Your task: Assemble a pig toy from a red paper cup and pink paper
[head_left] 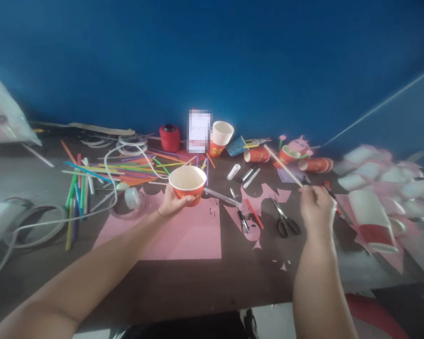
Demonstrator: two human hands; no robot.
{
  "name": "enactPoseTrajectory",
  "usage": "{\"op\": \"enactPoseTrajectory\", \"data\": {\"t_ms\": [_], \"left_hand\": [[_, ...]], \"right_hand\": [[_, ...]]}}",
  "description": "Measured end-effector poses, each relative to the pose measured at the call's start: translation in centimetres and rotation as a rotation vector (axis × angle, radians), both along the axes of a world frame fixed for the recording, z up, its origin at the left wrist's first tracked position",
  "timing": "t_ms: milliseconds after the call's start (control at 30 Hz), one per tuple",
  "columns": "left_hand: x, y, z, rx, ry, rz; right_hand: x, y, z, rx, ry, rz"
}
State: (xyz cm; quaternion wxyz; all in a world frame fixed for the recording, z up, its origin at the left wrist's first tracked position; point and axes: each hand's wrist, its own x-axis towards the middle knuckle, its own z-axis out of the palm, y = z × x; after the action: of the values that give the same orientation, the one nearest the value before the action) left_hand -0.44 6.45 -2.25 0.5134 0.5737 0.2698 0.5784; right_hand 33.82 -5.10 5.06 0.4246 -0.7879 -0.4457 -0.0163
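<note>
L grip (172, 202) clamped on red cup (188, 194) over pink sheet (183, 238). R grip (317, 203) clamped on pale stick (284, 165), nr scissors (284, 218).

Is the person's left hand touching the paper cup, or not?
Touching. The head view shows the left hand holding the paper cup, with the thumb lying against its red side.

Dark tabletop (191, 287) before a blue wall (212, 56). Rear: a red spool (170, 139) and a stack of nested paper cups (222, 134). Left: a looping white cable (70, 220) and a translucent bag (7, 110). Centre: a pink sheet (187, 235). Right of centre: black-handled scissors (283, 221), lying near a red strip (255, 213).
</note>
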Motion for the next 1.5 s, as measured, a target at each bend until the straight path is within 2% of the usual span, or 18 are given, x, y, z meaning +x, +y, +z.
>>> {"op": "enactPoseTrajectory", "data": {"t_ms": [67, 133, 200, 300, 400, 500, 567, 633, 767, 867, 1000, 1133, 1200, 1267, 1400, 1500], "left_hand": [[0.1, -0.3, 0.5, 0.03, 0.008, -0.018], [0.1, -0.5, 1.0, 0.04, 0.011, -0.045], [0.2, -0.6, 1.3, 0.031, 0.007, -0.069], [0.1, -0.6, 1.3, 0.014, 0.008, -0.083], [-0.1, -0.5, 0.7, 0.004, 0.012, -0.09], [-0.2, -0.5, 0.1, -0.013, 0.021, -0.113], [-0.2, -0.5, 0.1, -0.023, 0.03, -0.128], [-0.1, -0.7, 0.4, -0.029, 0.025, -0.175], [0.1, -1.1, 1.4, -0.013, 0.043, -0.394], [0.1, -1.1, 1.7, -0.027, 0.077, -0.497], [0.1, -0.9, 1.4, -0.029, 0.062, -0.494], [0.2, -0.8, 1.1, -0.044, 0.072, -0.465], [0.1, -0.8, 1.0, -0.073, 0.105, -0.49], [-0.1, -0.8, 0.9, -0.095, 0.157, -0.545], [-0.3, -0.8, 0.8, -0.145, 0.24, -0.682], [-0.5, -0.8, 0.8, -0.183, 0.252, -0.735]], "right_hand": [[-0.3, -0.4, -0.6, -0.154, -0.214, -0.064], [-2.1, -0.1, -0.6, -0.169, -0.305, -0.01], [-5.0, 0.8, -0.4, -0.18, -0.283, 0.203], [-9.7, 3.0, -0.6, -0.302, -0.246, 0.542], [-12.5, 4.9, -2.0, -0.445, -0.355, 0.67], [-13.3, 5.9, -3.2, -0.517, -0.469, 0.666], [-13.3, 6.0, -2.9, -0.522, -0.479, 0.656], [-13.3, 5.9, -1.8, -0.494, -0.425, 0.661], [-13.5, 5.9, 1.0, -0.445, -0.315, 0.777], [-13.6, 6.1, 1.7, -0.459, -0.263, 0.819], [-13.4, 6.5, 0.9, -0.477, -0.166, 0.825], [-13.9, 6.8, 0.2, -0.52, -0.181, 0.869], [-14.0, 6.9, -0.3, -0.553, -0.199, 0.848], [-13.9, 6.9, -1.0, -0.513, -0.15, 0.794], [-13.4, 6.9, -2.5, -0.366, 0.188, 0.706], [-13.5, 6.9, -3.0, -0.3, 0.505, 0.697]]}}
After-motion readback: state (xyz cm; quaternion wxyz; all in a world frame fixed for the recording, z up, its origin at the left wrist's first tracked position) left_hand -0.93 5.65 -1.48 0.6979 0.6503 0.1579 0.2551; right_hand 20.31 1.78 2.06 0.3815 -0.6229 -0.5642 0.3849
